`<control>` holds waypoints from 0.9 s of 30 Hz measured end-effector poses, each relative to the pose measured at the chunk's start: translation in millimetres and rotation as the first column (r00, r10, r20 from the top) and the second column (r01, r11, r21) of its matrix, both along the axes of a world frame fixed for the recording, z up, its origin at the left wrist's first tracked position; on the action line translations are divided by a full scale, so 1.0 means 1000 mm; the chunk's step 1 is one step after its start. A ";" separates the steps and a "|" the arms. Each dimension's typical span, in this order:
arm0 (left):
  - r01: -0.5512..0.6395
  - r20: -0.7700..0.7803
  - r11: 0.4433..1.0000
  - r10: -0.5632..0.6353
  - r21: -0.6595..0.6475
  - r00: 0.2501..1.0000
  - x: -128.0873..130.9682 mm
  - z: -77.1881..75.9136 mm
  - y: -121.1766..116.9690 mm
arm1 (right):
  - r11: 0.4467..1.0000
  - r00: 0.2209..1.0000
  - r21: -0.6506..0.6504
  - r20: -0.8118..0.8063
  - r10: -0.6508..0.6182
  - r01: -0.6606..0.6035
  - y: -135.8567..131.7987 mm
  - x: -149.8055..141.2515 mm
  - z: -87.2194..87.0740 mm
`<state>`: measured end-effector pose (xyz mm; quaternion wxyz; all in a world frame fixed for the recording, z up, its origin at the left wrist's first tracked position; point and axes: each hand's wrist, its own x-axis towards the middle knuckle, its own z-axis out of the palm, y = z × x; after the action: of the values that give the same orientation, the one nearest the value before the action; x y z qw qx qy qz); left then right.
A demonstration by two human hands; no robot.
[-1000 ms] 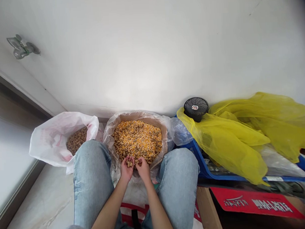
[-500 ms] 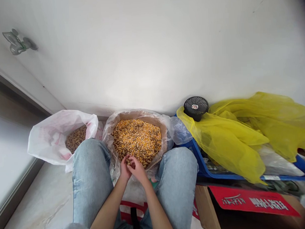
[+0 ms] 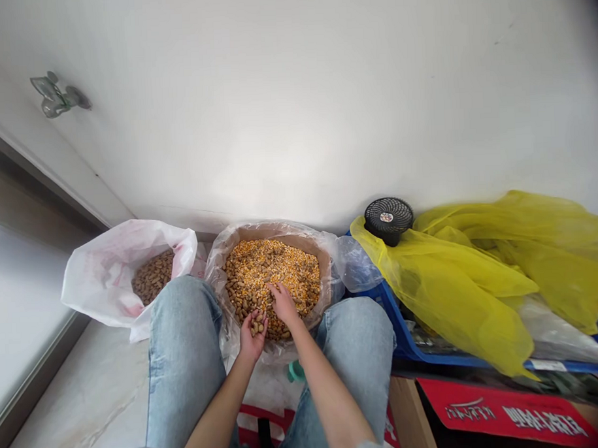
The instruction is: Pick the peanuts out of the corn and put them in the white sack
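Note:
A plastic-lined box (image 3: 325,285) between my knees holds yellow corn kernels (image 3: 293,263) mixed with unshelled peanuts (image 3: 242,292). My left hand (image 3: 253,340) is cupped palm up over the near edge, its fingers curled around several peanuts (image 3: 257,323). Just to the right and farther in, my right hand (image 3: 284,305) reaches down to the surface of the mix with fingers stretched out. Whether its fingertips touch a peanut is too small to tell. At left, a white bag (image 3: 97,273) stands with its mouth wide, peanuts (image 3: 154,276) inside.
To the right, yellow mesh netting (image 3: 458,277) drapes over a blue crate (image 3: 406,341), with a small black fan (image 3: 389,219) on top. Below is a red-flapped cardboard box (image 3: 502,410). A white wall (image 3: 295,106) rises behind. Something green (image 3: 295,371) lies under the lined box.
My hands have come apart. The right one moved forward and right onto the mix; the left one turned palm up with peanuts in it. The view has shifted slightly.

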<state>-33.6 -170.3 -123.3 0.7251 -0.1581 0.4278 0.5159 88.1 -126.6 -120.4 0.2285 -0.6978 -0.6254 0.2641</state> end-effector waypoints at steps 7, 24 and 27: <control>0.001 0.021 1.000 0.000 -0.024 1.000 -0.001 0.006 0.000 | 0.990 0.964 0.027 -0.230 -0.131 0.141 0.001 0.008 -0.012; 0.017 -0.016 0.999 -0.016 0.043 1.000 -0.001 -0.001 0.002 | 0.966 0.840 -0.098 -0.520 0.156 -0.240 -0.064 -0.044 0.050; 0.026 0.005 0.999 -0.026 0.043 1.000 -0.002 0.000 0.002 | 0.968 0.848 -0.089 -0.506 0.161 -0.236 -0.064 -0.041 0.054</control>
<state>-35.3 -168.6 -123.3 0.7362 -0.1381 0.4168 0.5150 47.3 -190.2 -66.4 0.3000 -0.5531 -0.5937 0.5015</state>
